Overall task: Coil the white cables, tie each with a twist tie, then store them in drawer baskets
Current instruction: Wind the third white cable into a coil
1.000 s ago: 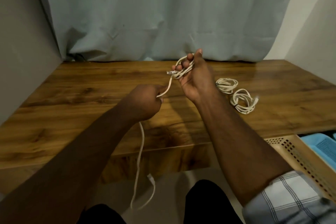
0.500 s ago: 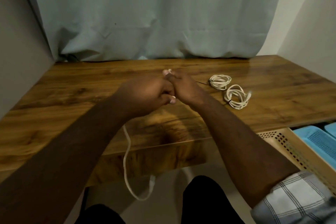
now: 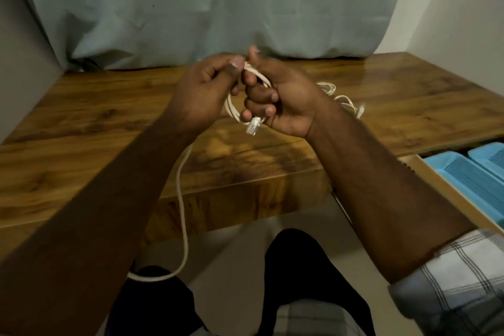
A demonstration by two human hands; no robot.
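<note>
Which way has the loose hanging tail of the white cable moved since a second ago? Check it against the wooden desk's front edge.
Yes. The loose tail of the white cable has risen toward the wooden desk's front edge; less now hangs below.

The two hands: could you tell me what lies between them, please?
In the head view, loops of the white cable lie between the left hand and right hand; both grip it.

A single wide-angle head camera looks forward and down from the seated person's eye level, close over both forearms. It faces the glossy brown wooden desk (image 3: pixel 109 123) and the pale blue-grey curtain (image 3: pixel 218 3) behind; straight edges bow toward the frame's borders.
</note>
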